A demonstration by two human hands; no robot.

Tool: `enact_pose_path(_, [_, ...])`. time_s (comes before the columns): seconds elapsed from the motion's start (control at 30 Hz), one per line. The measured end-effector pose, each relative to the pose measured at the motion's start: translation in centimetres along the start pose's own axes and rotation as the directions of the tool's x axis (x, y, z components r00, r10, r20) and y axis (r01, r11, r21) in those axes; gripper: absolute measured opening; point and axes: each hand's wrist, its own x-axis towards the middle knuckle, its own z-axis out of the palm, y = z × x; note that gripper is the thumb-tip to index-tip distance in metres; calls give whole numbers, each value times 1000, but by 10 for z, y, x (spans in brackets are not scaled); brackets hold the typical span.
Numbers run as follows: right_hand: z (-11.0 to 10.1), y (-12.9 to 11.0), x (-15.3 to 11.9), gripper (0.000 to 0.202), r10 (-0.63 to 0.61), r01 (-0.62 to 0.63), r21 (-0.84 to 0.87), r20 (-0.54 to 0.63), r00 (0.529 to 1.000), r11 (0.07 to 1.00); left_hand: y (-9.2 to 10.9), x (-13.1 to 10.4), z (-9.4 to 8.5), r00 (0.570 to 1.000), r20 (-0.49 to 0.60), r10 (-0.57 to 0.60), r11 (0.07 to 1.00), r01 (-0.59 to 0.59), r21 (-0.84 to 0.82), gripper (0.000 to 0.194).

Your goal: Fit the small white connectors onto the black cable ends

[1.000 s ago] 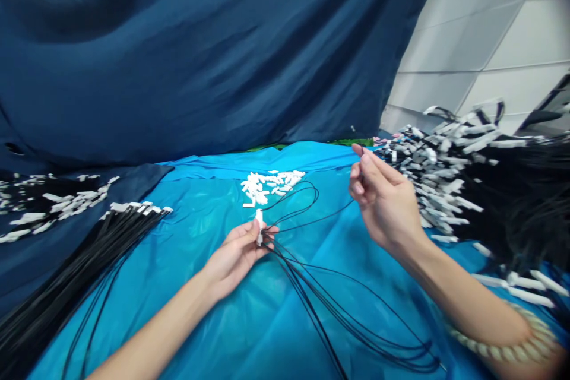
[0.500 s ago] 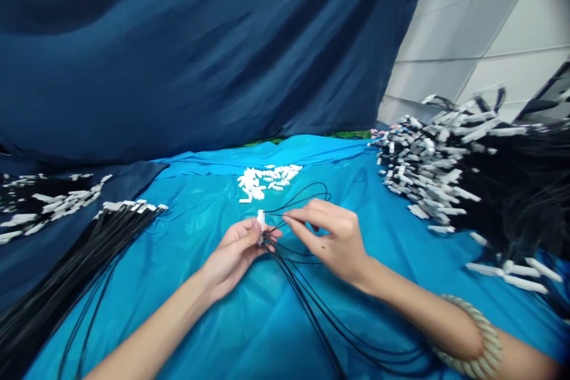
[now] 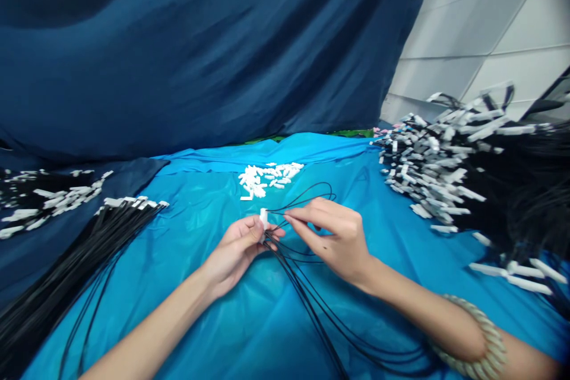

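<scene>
My left hand [image 3: 236, 252] pinches a small white plastic clip [image 3: 263, 217] upright between thumb and fingers, with several black cords [image 3: 312, 303] gathered under it. My right hand [image 3: 333, 237] sits just right of the clip and pinches a black cord end [image 3: 285, 218] close to it. The cords loop away behind my right hand [image 3: 318, 190] and trail toward me over the bright blue cloth [image 3: 209, 202]. A little heap of loose white clips [image 3: 267, 177] lies just beyond both hands.
A bundle of black cords with white ends [image 3: 89, 243] lies at left, another pile [image 3: 44, 199] further left on dark cloth. A big heap of black cords with white clips [image 3: 467, 172] fills the right. A dark blue drape [image 3: 200, 53] hangs behind.
My right hand came down from near the right heap to the clip in my left hand, and now pinches a cord end beside it. My left hand has barely moved.
</scene>
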Motion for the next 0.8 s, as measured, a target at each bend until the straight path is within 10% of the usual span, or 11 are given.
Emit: enact_pose_path(0.8, [2, 5, -5, 9, -121, 122, -68, 16, 993, 990, 0, -1, -1, 999, 42, 14, 1000, -15, 19, 23])
